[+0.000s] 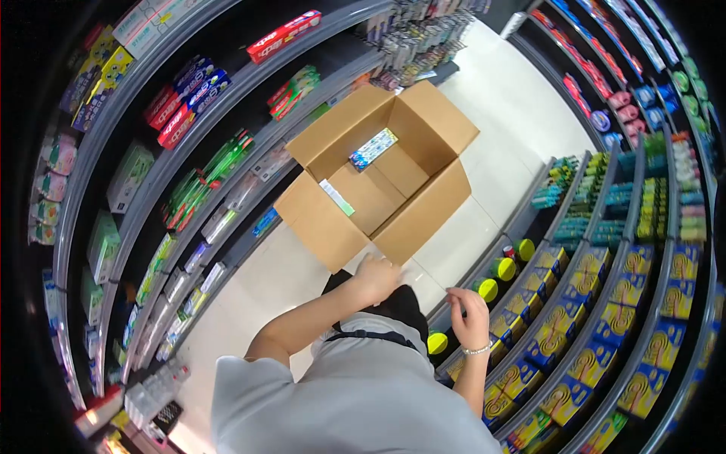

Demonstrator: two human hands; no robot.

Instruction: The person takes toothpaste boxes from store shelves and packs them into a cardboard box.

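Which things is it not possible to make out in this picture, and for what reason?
All in the head view:
- Left hand: fingertips hidden by the hand itself; contact with the carton is unclear.
- Small boxes inside: print too small.
- Carton's near-right corner: covered by a flap.
- Leftmost packs: cut by the dark rim.
- Feet: hidden by the body.

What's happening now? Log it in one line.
left hand: by box | right hand: empty, clear of box | box: open | blue pack, white-green pack: inside
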